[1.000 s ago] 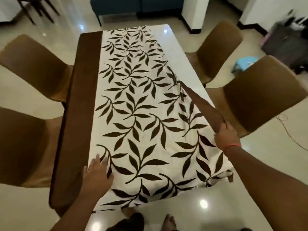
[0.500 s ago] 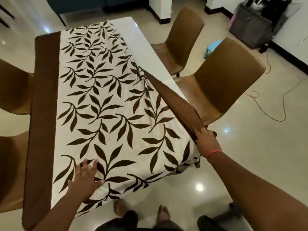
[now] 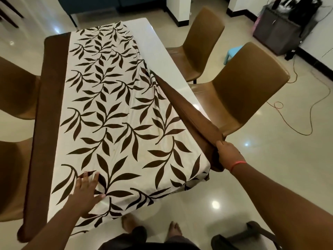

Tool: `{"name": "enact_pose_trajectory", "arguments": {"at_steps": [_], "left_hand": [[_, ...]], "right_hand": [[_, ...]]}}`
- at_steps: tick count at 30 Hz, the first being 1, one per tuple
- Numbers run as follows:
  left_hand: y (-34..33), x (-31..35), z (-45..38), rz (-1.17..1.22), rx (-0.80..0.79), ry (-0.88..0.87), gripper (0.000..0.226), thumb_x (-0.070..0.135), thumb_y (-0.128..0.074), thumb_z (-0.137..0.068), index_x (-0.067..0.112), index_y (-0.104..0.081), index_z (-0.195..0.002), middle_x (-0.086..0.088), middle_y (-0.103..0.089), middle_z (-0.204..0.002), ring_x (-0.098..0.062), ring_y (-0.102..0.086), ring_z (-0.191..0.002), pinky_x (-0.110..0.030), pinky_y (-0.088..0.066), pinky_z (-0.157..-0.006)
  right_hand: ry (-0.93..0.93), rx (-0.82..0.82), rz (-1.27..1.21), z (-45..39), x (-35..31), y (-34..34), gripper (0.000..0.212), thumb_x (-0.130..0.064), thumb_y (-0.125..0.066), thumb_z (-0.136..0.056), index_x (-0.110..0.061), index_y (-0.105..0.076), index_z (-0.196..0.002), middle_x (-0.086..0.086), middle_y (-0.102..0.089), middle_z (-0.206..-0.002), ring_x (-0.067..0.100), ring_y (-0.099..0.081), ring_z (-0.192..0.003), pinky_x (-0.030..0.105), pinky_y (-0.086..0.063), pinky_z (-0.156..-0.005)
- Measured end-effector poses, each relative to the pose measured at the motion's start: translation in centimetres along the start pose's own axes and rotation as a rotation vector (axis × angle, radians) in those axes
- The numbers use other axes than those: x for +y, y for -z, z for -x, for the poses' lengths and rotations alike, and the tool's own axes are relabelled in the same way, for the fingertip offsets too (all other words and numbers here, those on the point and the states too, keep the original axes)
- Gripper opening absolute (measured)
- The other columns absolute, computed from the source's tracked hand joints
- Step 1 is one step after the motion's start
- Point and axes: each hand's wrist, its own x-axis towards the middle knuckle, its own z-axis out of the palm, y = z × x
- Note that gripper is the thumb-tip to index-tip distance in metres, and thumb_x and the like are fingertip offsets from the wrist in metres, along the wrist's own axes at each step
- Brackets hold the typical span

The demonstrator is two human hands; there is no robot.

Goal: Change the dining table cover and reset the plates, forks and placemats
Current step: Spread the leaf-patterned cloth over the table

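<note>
A cream table cover (image 3: 115, 109) printed with dark brown leaves and edged in plain brown lies along the white dining table (image 3: 158, 51). Its left brown border (image 3: 46, 105) hangs flat over the left side. The right border is bunched and lifted into a taut fold (image 3: 189, 109) running from mid-table to the near right corner. My right hand (image 3: 228, 153) is shut on that fold just off the table's near right corner. My left hand (image 3: 86, 188) presses flat, fingers spread, on the cover near the front edge. No plates, forks or placemats are in view.
Two brown chairs (image 3: 239, 87) stand close along the right side, two more (image 3: 12, 87) on the left. My bare feet (image 3: 129, 222) are at the table's near end. An orange cable (image 3: 295, 112) trails over the tiled floor at right, near a dark cabinet (image 3: 281, 33) and a blue stool (image 3: 232, 53).
My right hand has drawn the brown border outward and toward me, past the near right corner, spreading the cover further right. My left hand stays pressed near the front edge. The view has shifted.
</note>
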Motion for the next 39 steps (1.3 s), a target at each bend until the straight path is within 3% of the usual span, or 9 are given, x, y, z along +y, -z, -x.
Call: {"name": "enact_pose_trajectory", "arguments": {"at_steps": [4,8,12,15,21,26,31,35,39], "left_hand": [[0.3,0.4,0.4,0.000,-0.003,-0.024,0.108,0.064,-0.055,-0.087,0.026,0.025,-0.149,-0.019,0.017,-0.162,-0.036,0.018,-0.149,-0.057,-0.010,-0.121],[0.0,-0.1,0.3,-0.018,-0.014,0.009,0.112,0.067,-0.053,-0.085,0.025,0.032,-0.145,-0.019,0.017,-0.162,-0.036,0.018,-0.150,-0.060,-0.017,-0.119],[-0.2,-0.6,0.0,-0.028,-0.028,-0.001,0.109,0.068,-0.052,-0.085,0.032,0.033,-0.144,-0.016,0.017,-0.163,-0.034,0.020,-0.149,-0.062,-0.016,-0.119],[-0.1,-0.6,0.0,-0.023,-0.032,-0.011,0.107,0.067,-0.052,-0.086,0.035,0.032,-0.144,-0.017,0.017,-0.163,-0.034,0.020,-0.149,-0.061,-0.014,-0.119],[0.5,-0.1,0.6,-0.045,-0.008,-0.040,0.102,0.062,-0.051,-0.091,0.027,0.027,-0.145,-0.024,0.016,-0.161,-0.039,0.022,-0.148,-0.050,0.007,-0.122],[0.6,0.0,0.7,-0.021,-0.001,-0.026,0.102,0.062,-0.052,-0.091,0.027,0.028,-0.145,-0.026,0.012,-0.161,-0.040,0.020,-0.148,-0.049,0.007,-0.122],[0.7,0.2,1.1,-0.002,0.030,-0.037,0.102,0.061,-0.053,-0.090,0.028,0.027,-0.145,-0.026,0.013,-0.161,-0.040,0.019,-0.148,-0.049,0.006,-0.122],[1.9,1.9,2.5,-0.008,0.045,-0.043,0.098,0.057,-0.051,-0.094,0.023,0.022,-0.149,-0.028,0.016,-0.159,-0.038,0.021,-0.148,-0.046,0.007,-0.121],[2.0,2.0,2.7,0.044,0.032,-0.019,0.103,0.058,-0.056,-0.091,0.024,0.019,-0.153,-0.026,0.019,-0.160,-0.042,0.018,-0.148,-0.049,0.001,-0.123]], "right_hand": [[-0.162,-0.016,0.058,0.0,2.7,0.9,0.022,-0.010,-0.051,-0.093,-0.006,-0.057,-0.114,0.016,-0.065,-0.105,0.034,-0.063,-0.096,0.042,-0.055,-0.086],[-0.294,-0.082,0.107,0.8,4.7,1.5,0.026,-0.014,-0.050,-0.094,-0.007,-0.053,-0.119,0.016,-0.063,-0.110,0.034,-0.062,-0.101,0.041,-0.053,-0.086],[-0.213,0.089,0.070,0.4,3.4,0.9,0.033,-0.020,-0.050,-0.096,-0.013,-0.048,-0.128,0.014,-0.056,-0.119,0.034,-0.058,-0.105,0.045,-0.054,-0.087],[-0.180,-0.015,-0.100,0.1,1.1,-0.2,0.038,-0.020,-0.047,-0.100,-0.011,-0.043,-0.137,0.017,-0.054,-0.128,0.036,-0.057,-0.111,0.047,-0.051,-0.097],[-0.273,0.012,-0.017,0.0,4.2,1.3,0.029,-0.006,-0.051,-0.092,-0.005,-0.053,-0.121,0.019,-0.062,-0.116,0.037,-0.062,-0.103,0.043,-0.051,-0.090],[-0.523,0.112,-0.062,0.9,9.1,2.7,0.032,0.001,-0.048,-0.089,0.000,-0.050,-0.121,0.026,-0.057,-0.114,0.045,-0.058,-0.102,0.046,-0.050,-0.084],[-0.322,-0.064,-0.253,-0.3,3.9,0.9,0.038,-0.025,-0.056,-0.098,0.001,-0.054,-0.125,0.023,-0.058,-0.124,0.039,-0.057,-0.112,0.041,-0.046,-0.095],[-0.312,-0.011,-0.130,-0.6,2.1,0.8,0.022,-0.016,-0.051,-0.098,-0.004,-0.058,-0.116,0.019,-0.064,-0.111,0.036,-0.062,-0.101,0.040,-0.049,-0.087],[-0.447,0.068,-0.067,-0.4,6.5,2.5,0.025,-0.007,-0.049,-0.093,-0.002,-0.058,-0.116,0.021,-0.064,-0.111,0.037,-0.062,-0.099,0.041,-0.051,-0.085]]}}
